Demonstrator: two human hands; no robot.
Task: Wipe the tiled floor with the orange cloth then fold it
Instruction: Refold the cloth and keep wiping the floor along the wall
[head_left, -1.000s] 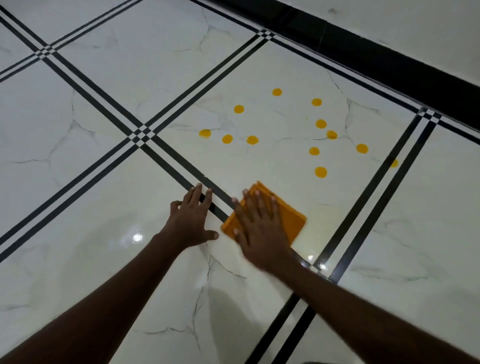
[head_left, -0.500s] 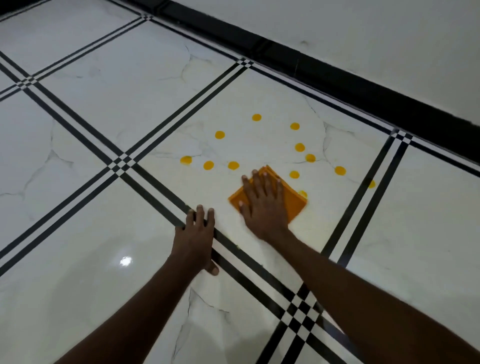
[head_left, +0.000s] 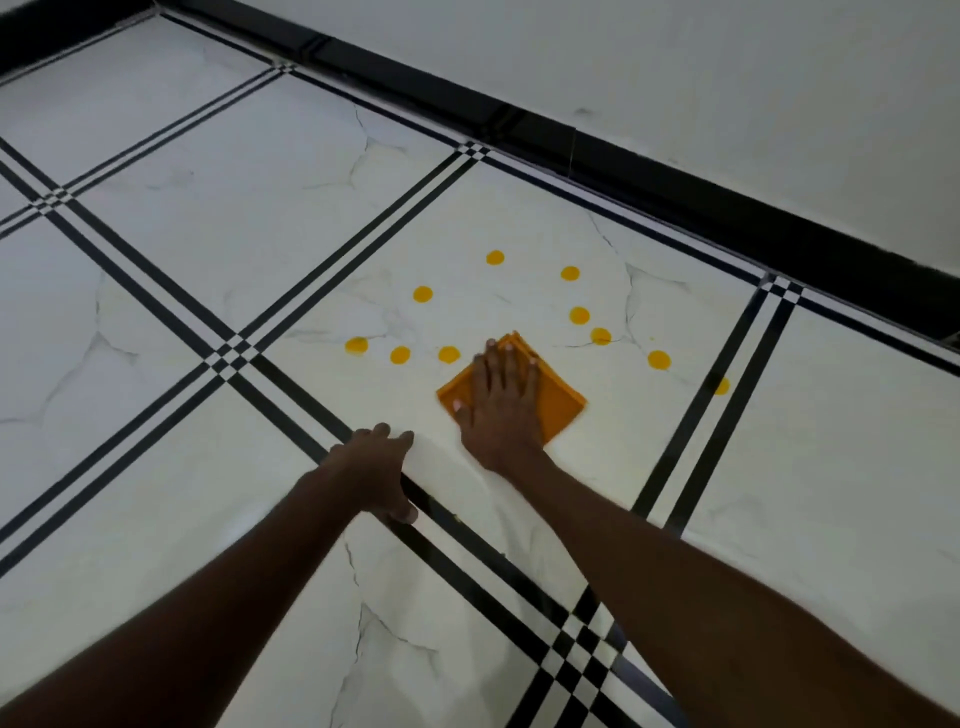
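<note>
Orange cloth (head_left: 558, 402) lies on the tiled floor (head_left: 260, 218) under the flat right hand (head_left: 501, 410), fingers (head_left: 506, 364) spread; left hand (head_left: 376, 467) braces (fingers loosely together). Press evenly toward the yellow spots (head_left: 579, 315).

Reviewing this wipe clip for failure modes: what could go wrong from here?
1. The right hand presses the orange cloth flat, with yellow spots on both sides; one straight pass could miss the far spot or the spot on the black line.
2. Wet spots may smear across the tiled floor rather than lift.
3. The left hand bears on glossy tile and could slip.
</note>
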